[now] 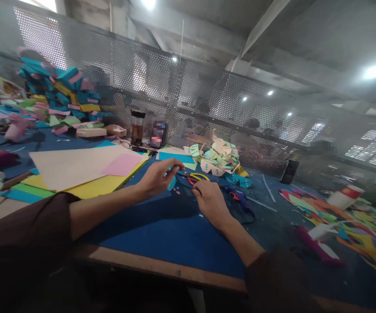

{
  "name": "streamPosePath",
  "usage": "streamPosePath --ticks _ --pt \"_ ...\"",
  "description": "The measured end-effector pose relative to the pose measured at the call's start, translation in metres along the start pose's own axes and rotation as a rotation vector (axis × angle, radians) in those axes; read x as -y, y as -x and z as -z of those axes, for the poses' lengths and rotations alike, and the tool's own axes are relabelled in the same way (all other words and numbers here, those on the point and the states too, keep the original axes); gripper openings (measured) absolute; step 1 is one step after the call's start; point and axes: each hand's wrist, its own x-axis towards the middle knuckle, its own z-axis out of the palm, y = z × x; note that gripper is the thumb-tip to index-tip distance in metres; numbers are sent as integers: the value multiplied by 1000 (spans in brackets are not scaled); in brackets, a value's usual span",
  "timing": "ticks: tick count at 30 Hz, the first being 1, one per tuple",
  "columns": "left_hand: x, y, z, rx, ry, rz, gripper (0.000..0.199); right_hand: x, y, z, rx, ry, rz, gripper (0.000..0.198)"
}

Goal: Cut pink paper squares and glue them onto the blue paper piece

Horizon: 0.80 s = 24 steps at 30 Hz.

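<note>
My left hand (158,177) hovers over the blue table, its fingers loosely bent and the thumb a little apart from them; I see nothing held in it. A small light-blue paper piece (172,184) shows just below its fingertips. To the right, my right hand (211,202) is closed, knuckles up, and whatever its fingers hold is hidden. Right beyond its fingers lies a hand tool with yellow and red handles (199,176), perhaps pliers; contact with the hand cannot be made out. A blue and orange glue gun (238,196) rests to the right of this hand.
Stacked coloured sheets (90,167) lie at the left. Behind are a dark drink jar (137,128) and a pile of dotted paper pieces (220,156). A paper cup (346,196), coloured scraps and a purple device with a white cable (318,245) occupy the right. Perforated metal screen (188,100) behind.
</note>
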Motion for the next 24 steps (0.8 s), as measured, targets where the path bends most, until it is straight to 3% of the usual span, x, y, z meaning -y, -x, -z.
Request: streamPosePath --ticks 5,10,13,18,24 --pt "38 -11 6 -25 -57 143 23 0 0 1 13 -16 10 16" --pt "69 -11 6 74 -99 348 30 -2 -1 2 11 -28 13 16" --pt "81 -9 5 123 -86 388 37 -1 -1 2 15 -33 19 18" --pt "92 -6 -1 198 -29 411 42 1 0 4 20 -41 37 18" --pt "85 -9 0 176 22 465 45 0 0 4 27 -52 62 16"
